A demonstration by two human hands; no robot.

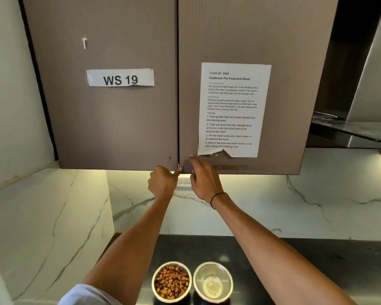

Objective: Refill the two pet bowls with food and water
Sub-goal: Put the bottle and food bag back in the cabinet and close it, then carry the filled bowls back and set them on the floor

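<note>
Two steel pet bowls stand side by side on the dark counter at the bottom. The left bowl [171,281] holds brown and orange kibble. The right bowl [213,282] holds a little clear water. Both my hands are raised to the bottom edge of the wall cabinet, at the seam between its doors. My left hand [162,182] is curled, its fingertips hooked under the left door [101,119]. My right hand [204,178] lies flat with fingers on the lower corner of the right door [295,95]. Both doors look closed.
A "WS 19" label [120,77] is taped on the left door, a printed task sheet [233,110] on the right one. White marble wall behind, a marble side panel [48,216] at left, a range hood [361,128] at right. Dark counter [317,271] extends rightward.
</note>
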